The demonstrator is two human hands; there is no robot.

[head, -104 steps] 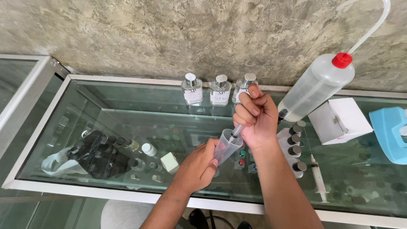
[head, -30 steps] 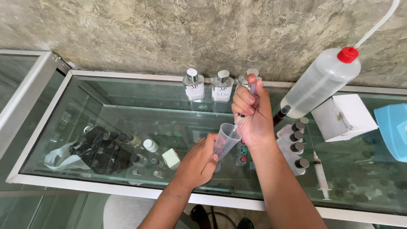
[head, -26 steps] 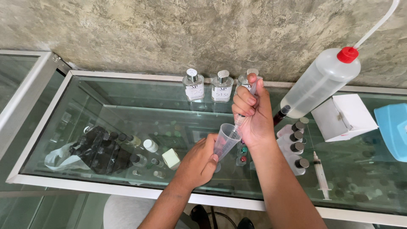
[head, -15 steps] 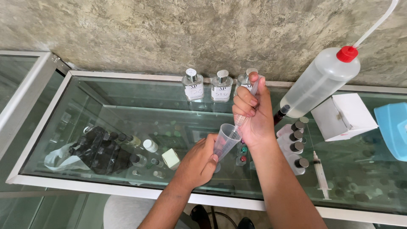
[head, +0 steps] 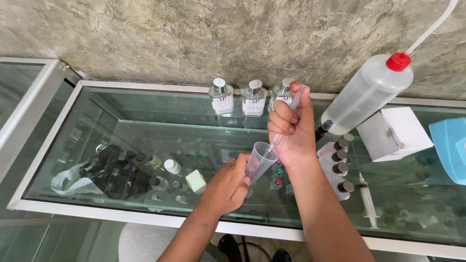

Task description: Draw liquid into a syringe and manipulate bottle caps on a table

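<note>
A: L hand?
B: Left hand (head: 227, 183) is curled round the lower part of a small clear measuring cup (head: 259, 162), fingers wrapped on it, cup tilted w/ its mouth toward 1 o'clock. It's held just above the glass counter (head: 121, 111), about mid-frame.

A: R hand?
B: Right hand (head: 290, 127) is fisted round a syringe (head: 287, 116), thumb on top near the plunger end at 12 o'clock. Tip points down toward 7 o'clock and sits right at the cup's rim. Can't tell if there's liquid in it.

A: What's around?
B: At 12 o'clock of the hands, three small square glass bottles (head: 253, 98) w/ silver caps in a row against the rough wall; the third is partly hidden by the fist. At 2 o'clock, a big wash bottle (head: 366, 92) w/ red cap and a thin tube, lying tilted. At 3 o'clock, a row of small vials (head: 337, 162) w/ dark caps, just beside the R wrist. Further at 3, a white box (head: 394, 133) and a blue thing (head: 452, 143) at the edge. At 4 o'clock, a second syringe (head: 367, 200) flat on the glass.

A: Under the glass?
B: At 9 o'clock, a black pouch (head: 114, 172) w/ small bottles and a white cube-ish box (head: 195, 181).
</note>
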